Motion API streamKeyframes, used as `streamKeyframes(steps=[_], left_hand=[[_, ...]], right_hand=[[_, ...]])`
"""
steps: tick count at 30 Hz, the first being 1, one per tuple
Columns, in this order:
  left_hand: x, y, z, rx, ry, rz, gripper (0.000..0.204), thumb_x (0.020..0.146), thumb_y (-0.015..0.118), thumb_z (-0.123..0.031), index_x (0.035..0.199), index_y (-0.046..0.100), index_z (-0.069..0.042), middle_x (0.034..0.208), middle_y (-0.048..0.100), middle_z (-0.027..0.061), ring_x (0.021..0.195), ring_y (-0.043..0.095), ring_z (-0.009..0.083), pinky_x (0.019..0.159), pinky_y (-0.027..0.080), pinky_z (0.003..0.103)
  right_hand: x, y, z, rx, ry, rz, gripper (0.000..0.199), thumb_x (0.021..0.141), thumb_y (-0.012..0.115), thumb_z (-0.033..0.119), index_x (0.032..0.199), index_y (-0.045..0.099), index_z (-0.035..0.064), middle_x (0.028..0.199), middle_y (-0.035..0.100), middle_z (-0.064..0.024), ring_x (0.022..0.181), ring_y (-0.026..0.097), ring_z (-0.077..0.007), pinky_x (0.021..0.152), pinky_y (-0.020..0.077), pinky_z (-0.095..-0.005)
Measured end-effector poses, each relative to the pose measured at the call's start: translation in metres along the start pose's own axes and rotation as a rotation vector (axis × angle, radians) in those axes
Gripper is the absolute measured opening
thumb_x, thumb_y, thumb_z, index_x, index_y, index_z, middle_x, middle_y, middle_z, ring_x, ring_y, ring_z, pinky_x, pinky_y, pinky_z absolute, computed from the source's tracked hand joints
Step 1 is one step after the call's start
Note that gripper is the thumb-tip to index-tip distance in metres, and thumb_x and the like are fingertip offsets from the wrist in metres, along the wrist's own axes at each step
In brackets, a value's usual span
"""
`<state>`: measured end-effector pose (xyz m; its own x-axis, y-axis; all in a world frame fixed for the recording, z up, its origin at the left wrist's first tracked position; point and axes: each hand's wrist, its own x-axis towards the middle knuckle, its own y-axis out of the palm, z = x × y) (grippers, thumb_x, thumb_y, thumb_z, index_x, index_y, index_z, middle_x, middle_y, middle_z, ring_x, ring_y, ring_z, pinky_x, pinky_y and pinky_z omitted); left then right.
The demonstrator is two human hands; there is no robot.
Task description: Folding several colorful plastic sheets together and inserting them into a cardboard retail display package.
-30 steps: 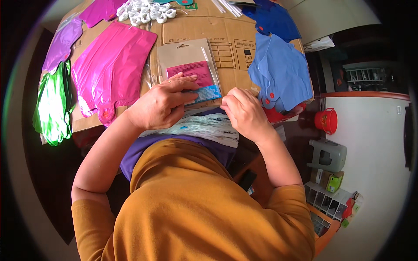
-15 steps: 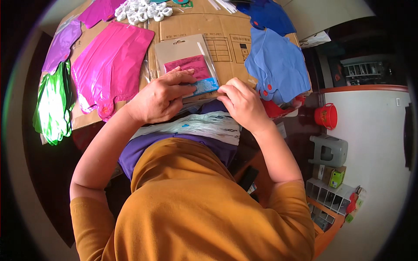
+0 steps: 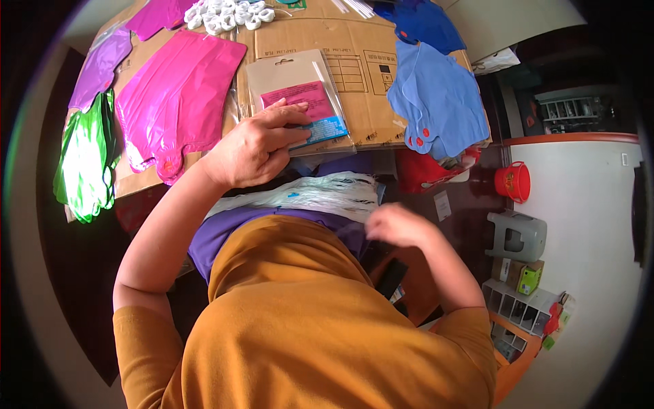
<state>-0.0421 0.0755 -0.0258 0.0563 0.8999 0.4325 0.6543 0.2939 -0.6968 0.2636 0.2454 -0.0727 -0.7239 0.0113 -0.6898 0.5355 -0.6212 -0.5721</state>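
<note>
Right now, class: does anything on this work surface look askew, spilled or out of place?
Nothing is spilled or damaged. The blue foil balloons hang partly over the cardboard sheet's right edge. The clear packet lies slightly tilted under the left hand; the right hand is off the surface, blurred.

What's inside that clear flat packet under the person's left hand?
The clear packet shows a pink card and a blue strip. The left hand covers its lower left corner, so anything there is hidden.
</note>
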Motion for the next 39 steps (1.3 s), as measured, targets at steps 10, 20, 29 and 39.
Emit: streamKeyframes(steps=[10, 20, 29, 39], left_hand=[[-0.021, -0.024, -0.024, 0.229, 0.010, 0.054, 0.047, 0.062, 0.074, -0.012, 0.105, 0.057, -0.007, 0.116, 0.053, 0.0146, 0.127, 0.045, 0.0350, 0.109, 0.032, 0.053], [-0.025, -0.011, -0.005, 0.131, -0.106, -0.151, 0.014, 0.079, 0.068, 0.000, 0.086, 0.057, -0.005, 0.096, 0.065, 0.0074, 0.110, 0.063, 0.0268, 0.104, 0.039, 0.048], [-0.023, -0.010, -0.010, 0.408, -0.165, 0.034, 0.054, 0.077, 0.069, -0.011, 0.130, 0.054, -0.013, 0.118, 0.057, 0.0106, 0.104, 0.058, 0.0260, 0.097, 0.042, 0.043], [-0.031, 0.013, -0.035, 0.481, 0.186, -0.187, 0.034, 0.082, 0.061, -0.012, 0.115, 0.064, -0.003, 0.121, 0.064, 0.0113, 0.115, 0.061, 0.0260, 0.106, 0.039, 0.046]], right_hand=[[-0.009, -0.100, 0.085, -0.416, -0.445, -0.937, 0.028, 0.075, 0.069, 0.008, 0.100, 0.056, 0.0051, 0.094, 0.054, -0.0102, 0.089, 0.057, -0.0309, 0.079, 0.0457, -0.0396], [0.057, -0.144, 0.093, 0.033, -0.469, -0.702, 0.022, 0.076, 0.076, 0.014, 0.075, 0.060, -0.0013, 0.073, 0.059, -0.0101, 0.064, 0.059, -0.0213, 0.057, 0.0455, -0.0336], [0.070, -0.192, 0.093, 0.168, 0.111, -0.178, 0.045, 0.078, 0.076, 0.039, 0.065, 0.059, 0.0000, 0.057, 0.063, -0.0098, 0.045, 0.060, -0.0140, 0.044, 0.0478, -0.0274], [0.017, -0.090, 0.082, 0.791, -0.084, -0.511, 0.043, 0.092, 0.063, 0.038, 0.096, 0.060, -0.0051, 0.073, 0.064, -0.0085, 0.057, 0.061, -0.0129, 0.049, 0.0523, -0.0270]])
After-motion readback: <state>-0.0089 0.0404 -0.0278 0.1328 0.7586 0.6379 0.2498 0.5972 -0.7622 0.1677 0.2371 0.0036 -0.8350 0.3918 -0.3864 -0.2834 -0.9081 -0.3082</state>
